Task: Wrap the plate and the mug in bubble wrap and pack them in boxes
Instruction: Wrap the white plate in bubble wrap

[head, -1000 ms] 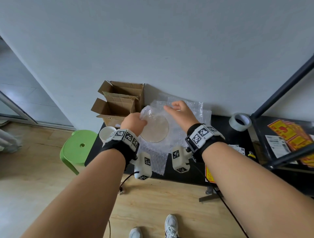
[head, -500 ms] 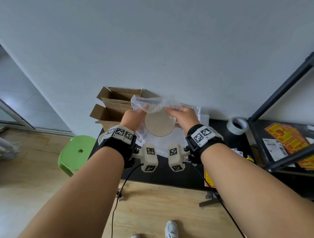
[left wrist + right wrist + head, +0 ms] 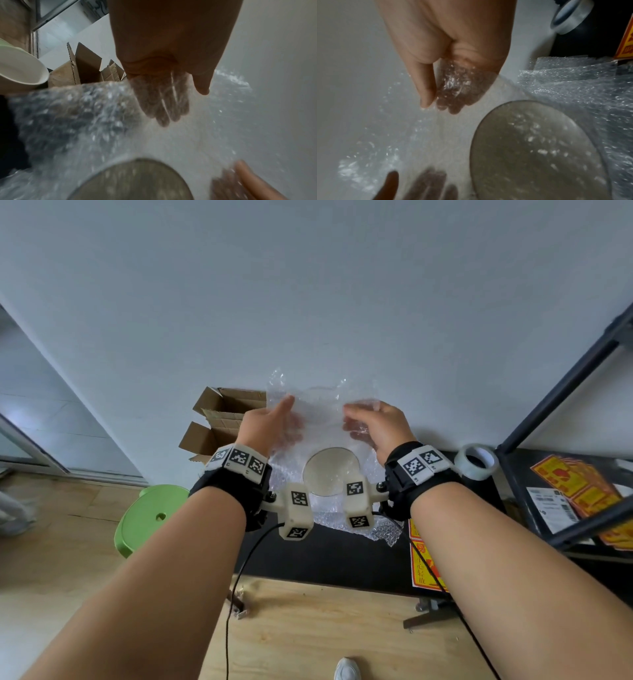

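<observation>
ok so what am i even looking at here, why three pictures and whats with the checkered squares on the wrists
No robot: a person packing by hand, wearing three cameras. The big picture comes from a head camera looking down. The other two come from small cameras strapped under each wrist; the checkered squares are markers on those straps.

The left hand and right hand each pinch the raised edge of a sheet of bubble wrap, thumb in front and fingers behind. A round plate lies on the wrap below, on a black table. Also there: open cardboard boxes, a roll of tape, and a white mug seen from the left wrist.
</observation>
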Available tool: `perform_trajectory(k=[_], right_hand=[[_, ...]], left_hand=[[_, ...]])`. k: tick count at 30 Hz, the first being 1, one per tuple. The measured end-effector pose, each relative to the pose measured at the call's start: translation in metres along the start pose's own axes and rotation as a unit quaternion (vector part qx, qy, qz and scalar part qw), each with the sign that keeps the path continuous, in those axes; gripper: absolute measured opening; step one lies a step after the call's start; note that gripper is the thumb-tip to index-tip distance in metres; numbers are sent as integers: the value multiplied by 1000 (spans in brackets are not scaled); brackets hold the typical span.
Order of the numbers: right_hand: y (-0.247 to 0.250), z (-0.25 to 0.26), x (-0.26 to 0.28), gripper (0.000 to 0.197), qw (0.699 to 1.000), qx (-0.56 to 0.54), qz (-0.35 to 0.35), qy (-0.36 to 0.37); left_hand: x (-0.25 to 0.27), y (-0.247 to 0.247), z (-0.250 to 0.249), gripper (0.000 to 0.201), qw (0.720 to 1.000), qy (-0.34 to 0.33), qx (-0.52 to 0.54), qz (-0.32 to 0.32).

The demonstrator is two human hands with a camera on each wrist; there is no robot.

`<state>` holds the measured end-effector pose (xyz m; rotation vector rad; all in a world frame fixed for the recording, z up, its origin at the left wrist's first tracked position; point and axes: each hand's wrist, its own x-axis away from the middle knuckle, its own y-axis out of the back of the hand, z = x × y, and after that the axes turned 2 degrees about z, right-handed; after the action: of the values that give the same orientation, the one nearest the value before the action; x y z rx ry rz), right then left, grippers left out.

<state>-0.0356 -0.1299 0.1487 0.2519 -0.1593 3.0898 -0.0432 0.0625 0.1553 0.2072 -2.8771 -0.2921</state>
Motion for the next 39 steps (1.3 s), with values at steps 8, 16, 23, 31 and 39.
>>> perform_trajectory(k=[8, 16, 23, 31, 39], right_hand=[[4, 10, 4, 21, 999, -43, -13, -3], [12, 9, 0, 12, 995, -95, -15, -17], [23, 4, 3, 19, 996, -80, -20, -36], [15, 14, -1, 65, 933, 354, 57, -8], [10, -7, -2, 17, 931, 357, 72, 2]], left_hand=[[-6, 13, 31, 84, 961, 32, -166, 217], [8, 5, 17, 35, 967, -13, -88, 238], [5, 2, 17, 24, 971, -15, -134, 199], [0, -3, 25, 16, 939, -64, -307, 141], [-11, 4, 25, 14, 973, 7, -208, 103]])
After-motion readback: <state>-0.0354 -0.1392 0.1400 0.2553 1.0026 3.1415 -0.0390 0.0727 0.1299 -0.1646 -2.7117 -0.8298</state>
